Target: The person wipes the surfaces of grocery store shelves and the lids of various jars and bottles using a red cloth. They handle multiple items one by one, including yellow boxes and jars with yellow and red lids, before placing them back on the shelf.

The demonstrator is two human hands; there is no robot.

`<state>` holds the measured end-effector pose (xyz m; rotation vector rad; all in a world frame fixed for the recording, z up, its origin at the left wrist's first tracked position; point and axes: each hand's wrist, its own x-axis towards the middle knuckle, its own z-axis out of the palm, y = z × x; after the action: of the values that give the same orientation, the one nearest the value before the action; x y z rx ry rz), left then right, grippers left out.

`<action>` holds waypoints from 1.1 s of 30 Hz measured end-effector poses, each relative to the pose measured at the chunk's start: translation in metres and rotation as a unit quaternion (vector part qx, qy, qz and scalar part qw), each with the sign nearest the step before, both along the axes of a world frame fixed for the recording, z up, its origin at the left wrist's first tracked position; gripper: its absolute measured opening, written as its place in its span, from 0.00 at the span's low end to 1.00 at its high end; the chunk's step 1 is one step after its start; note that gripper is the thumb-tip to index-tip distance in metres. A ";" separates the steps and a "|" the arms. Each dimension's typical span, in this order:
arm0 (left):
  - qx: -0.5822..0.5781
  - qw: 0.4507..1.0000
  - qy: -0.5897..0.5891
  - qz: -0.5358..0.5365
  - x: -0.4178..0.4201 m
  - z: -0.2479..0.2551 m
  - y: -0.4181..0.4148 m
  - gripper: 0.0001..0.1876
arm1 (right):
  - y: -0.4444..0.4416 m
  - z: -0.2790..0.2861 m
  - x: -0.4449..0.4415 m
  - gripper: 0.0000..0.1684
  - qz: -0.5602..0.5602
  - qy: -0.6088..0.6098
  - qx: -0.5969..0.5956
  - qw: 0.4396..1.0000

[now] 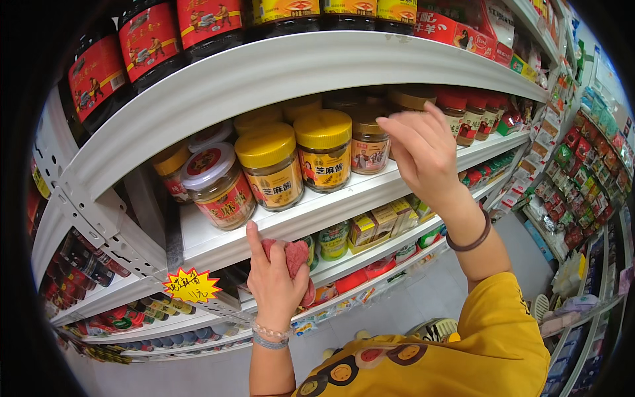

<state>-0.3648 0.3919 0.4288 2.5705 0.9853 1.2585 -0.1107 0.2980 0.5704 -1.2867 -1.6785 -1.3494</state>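
My left hand (pixel 273 285) grips a folded red cloth (pixel 296 255) just below the front edge of a white metal shelf (pixel 317 211). Its index finger points up toward a white-lidded glass jar (pixel 223 196) with a red and yellow label. My right hand (pixel 424 151) is raised before the jars with its fingers loosely bent and nothing seen in them. Closest to its fingertips is a jar with a brown-gold lid (pixel 369 149). Two yellow-lidded sesame paste jars (pixel 273 176) (pixel 323 154) stand between the hands. The right hand partly hides the jars behind it.
Dark bottles with red labels (pixel 154 42) stand on the shelf above. Red-lidded jars (pixel 474 116) are lined up at the right. Boxes (pixel 382 223) and packets fill the lower shelf. A star-shaped price tag (pixel 192 285) sticks out at the left. Hanging packets (pixel 580 188) border the aisle.
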 end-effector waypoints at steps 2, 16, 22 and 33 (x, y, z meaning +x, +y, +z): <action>-0.002 1.000 -0.006 0.005 0.004 -0.001 0.000 0.22 | -0.008 -0.019 -0.002 0.16 0.051 0.097 -0.053 0.993; -0.009 0.972 -0.074 -0.224 0.043 0.059 -0.075 0.31 | -0.055 -0.190 -0.075 0.32 0.588 0.738 -0.152 0.294; 0.293 0.947 -0.030 0.129 0.054 0.112 0.015 0.33 | -0.071 -0.187 -0.027 0.26 0.531 0.763 -0.081 0.360; 0.089 0.980 0.119 0.135 0.056 0.158 0.044 0.38 | -0.097 -0.201 -0.013 0.25 0.516 0.735 -0.139 0.417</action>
<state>-0.3084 0.4356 0.5869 2.8538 1.3648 1.1605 -0.1234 0.2007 0.3694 -0.6332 -0.7711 0.8465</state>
